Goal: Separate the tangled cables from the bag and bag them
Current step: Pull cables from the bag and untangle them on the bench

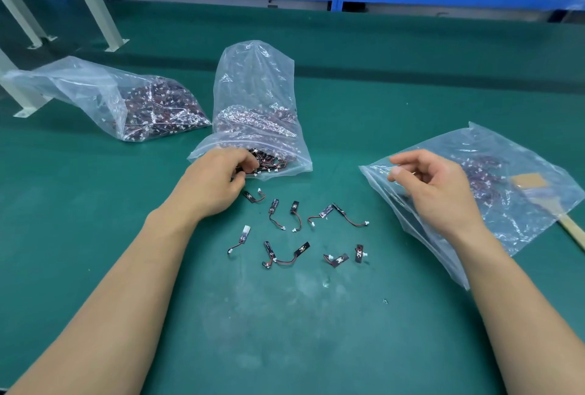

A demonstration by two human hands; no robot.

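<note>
Green mat [316,331] covers the bench I am working over, and on it lie three clear plastic bags. The left bag [79,84] is slumped on its side, well apart from the rest. The middle bag [253,78] stands with its mouth sagging open toward me, and the right bag [506,154] lies flat. All three hold dark masses of cable. I judge the film thin, slack and slippery, so I would take a bag by the lip of its mouth, not by the belly. One wooden-handled brush [569,227] lies at the right bag, its head seen through the film.

My left hand [218,179] is at the middle bag's mouth, with fingers curled into the tangled cables [269,162] and the thumb closing on a clump. My right hand [437,192] hovers over the right bag's near edge. Its fingers are loosely bent and apart, and it holds nothing I can see.

Between the hands, the loose cables [274,203] lie on the mat. I count ten, each a small dark board with a thin red-and-black lead ending in a white plug. Two pairs touch or hook together. They look feather-light to me, with stiff boards and limp leads, and the plugs are apt to snag. I would pinch the board, not the wire, and draw slowly so a caught plug slips free.
</note>
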